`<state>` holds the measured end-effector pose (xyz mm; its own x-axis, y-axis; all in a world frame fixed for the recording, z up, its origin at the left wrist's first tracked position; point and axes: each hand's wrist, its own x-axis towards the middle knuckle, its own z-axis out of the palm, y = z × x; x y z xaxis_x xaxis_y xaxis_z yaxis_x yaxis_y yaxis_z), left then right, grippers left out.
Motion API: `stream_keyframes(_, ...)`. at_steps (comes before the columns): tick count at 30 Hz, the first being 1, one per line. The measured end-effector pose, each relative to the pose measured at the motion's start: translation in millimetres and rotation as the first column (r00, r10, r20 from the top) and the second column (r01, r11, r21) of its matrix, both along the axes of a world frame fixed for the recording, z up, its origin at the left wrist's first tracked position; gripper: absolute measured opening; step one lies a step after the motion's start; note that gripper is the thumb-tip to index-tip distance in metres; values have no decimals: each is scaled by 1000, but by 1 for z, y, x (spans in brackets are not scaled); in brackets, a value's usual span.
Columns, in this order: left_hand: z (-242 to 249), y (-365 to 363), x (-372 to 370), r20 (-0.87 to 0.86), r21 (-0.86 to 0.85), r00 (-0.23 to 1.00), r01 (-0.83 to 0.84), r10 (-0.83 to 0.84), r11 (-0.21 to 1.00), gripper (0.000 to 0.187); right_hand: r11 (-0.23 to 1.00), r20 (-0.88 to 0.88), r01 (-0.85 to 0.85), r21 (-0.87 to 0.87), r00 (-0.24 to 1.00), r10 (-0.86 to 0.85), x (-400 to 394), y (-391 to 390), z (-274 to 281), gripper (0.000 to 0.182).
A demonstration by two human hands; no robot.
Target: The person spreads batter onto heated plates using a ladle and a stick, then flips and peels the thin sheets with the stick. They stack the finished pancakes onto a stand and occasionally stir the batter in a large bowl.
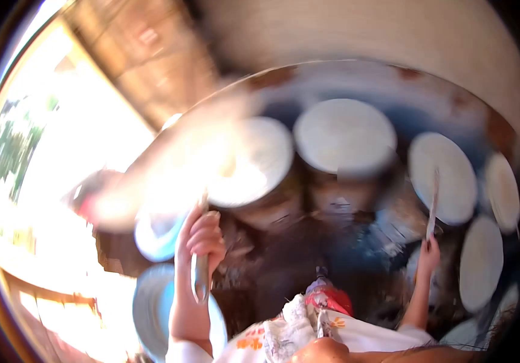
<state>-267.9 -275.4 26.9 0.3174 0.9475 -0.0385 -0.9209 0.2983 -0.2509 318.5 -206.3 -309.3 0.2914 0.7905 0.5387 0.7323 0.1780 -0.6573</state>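
My left hand [204,236] is closed round the handle of a metal-handled utensil [200,279], its looped end pointing down towards me. The utensil's far end is lost in glare beside a pale round disc [260,163]. On the other side, my right hand [429,253] grips a thin flat stick [434,202]. Its tip overlaps another pale round disc [450,181] in this view. Near the middle lies a third pale disc [344,134], blurred along its lower edge.
More discs curve down the right side, one of them close by [482,264]. Light-blue basins stand at the left, the nearer basin [145,302] below the farther. A curved rim [344,62] runs behind the discs. Strong sunlight washes out the left side.
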Motion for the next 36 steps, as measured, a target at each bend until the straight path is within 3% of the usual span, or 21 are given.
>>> stream_keyframes(2,13,-33,-40,-115,-139,988,-114,99,984,40,856,-367,-75,-511,920,-138,-161,-32,132,37)
stream_keyframes(4,11,-48,-91,-184,-137,968,-195,169,971,40,804,-581,-492,-334,779,236,-274,-29,171,45)
stream_keyframes(5,4,-54,-117,-224,-163,951,-252,213,954,40,685,-634,-683,-253,652,416,-332,-22,174,49)
stream_keyframes(6,-10,-51,-137,-253,-206,935,-302,248,931,40,540,-637,-786,-301,587,499,-385,-21,192,48)
stream_keyframes(7,-47,-29,-144,-245,-261,937,-313,250,913,39,342,-726,-908,-242,404,557,-419,6,166,48)
stream_keyframes(8,-56,-27,-149,-301,-313,906,-389,298,867,40,231,-790,-950,-207,302,534,-464,2,148,48)
stream_keyframes(10,-109,-8,-163,-264,-339,911,-396,318,853,39,204,-903,-959,-198,259,343,-527,-3,118,49)
stream_keyframes(12,-140,8,-184,-388,-377,881,-420,271,825,39,242,-953,-936,-257,286,96,-579,-11,95,51)
stream_keyframes(13,-150,12,-220,-435,-387,859,-450,271,805,11,219,-966,-947,-233,252,62,-616,-16,97,56)
stream_keyframes(15,-155,25,-217,-687,-359,700,-560,194,746,31,260,-978,-948,-186,204,43,-639,-20,87,56)
stream_keyframes(16,-159,27,-224,-780,-313,609,-576,141,755,43,266,-976,-944,-195,212,39,-652,-24,87,56)
stream_keyframes(19,-181,43,-238,-913,-230,406,-588,37,775,56,392,-893,-903,-175,313,323,-688,-16,52,57)
stream_keyframes(20,-186,47,-244,-938,-191,346,-590,32,784,58,459,-795,-875,-152,385,470,-694,-11,33,53)
stream_keyframes(22,-180,52,-250,-980,-163,192,-614,-53,773,57,512,-685,-836,-196,491,539,-682,-8,69,48)
stream_keyframes(24,-188,52,-272,-989,-118,143,-577,-43,808,61,543,-478,-810,-219,575,664,-692,-11,83,45)
stream_keyframes(26,-194,58,-289,-992,-41,-74,-591,-105,806,60,502,-393,-845,-183,531,751,-726,0,77,43)
stream_keyframes(29,-213,44,-315,-870,89,-428,-625,-245,776,58,589,-109,-791,-163,608,786,-722,30,98,36)
stream_keyframes(32,-209,20,-334,-808,61,-480,-644,-341,763,58,569,-45,-795,-209,589,807,-696,0,93,31)
stream_keyframes(34,-227,10,-346,-763,142,-553,-648,-334,748,59,498,-82,-847,-185,518,851,-720,-12,89,33)
stream_keyframes(36,-254,2,-364,-739,213,-597,-646,-312,733,58,515,15,-837,-185,522,853,-738,7,91,31)
